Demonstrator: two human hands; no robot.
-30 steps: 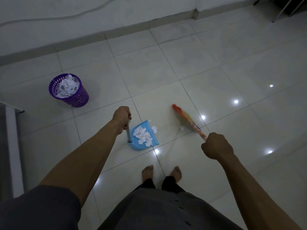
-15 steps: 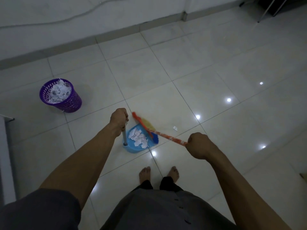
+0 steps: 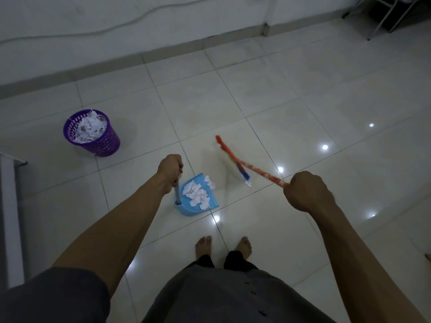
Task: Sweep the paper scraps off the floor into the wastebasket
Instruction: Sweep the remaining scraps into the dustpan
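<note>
My left hand grips the upright grey handle of a blue dustpan that stands on the tiled floor. White paper scraps lie piled in its pan. My right hand grips the orange handle of a broom, whose blurred head sits on the floor right of the dustpan's mouth. One small scrap lies on the floor beside the bristles. A purple mesh wastebasket, filled with paper, stands to the far left.
My bare feet stand just behind the dustpan. A white wall with a cable runs along the back. Metal furniture legs show at the top right, and a white panel edge at the left.
The broom head has swung back from the dustpan's mouth to the right. One small scrap still lies outside the pan. My left hand keeps the dustpan in place.
</note>
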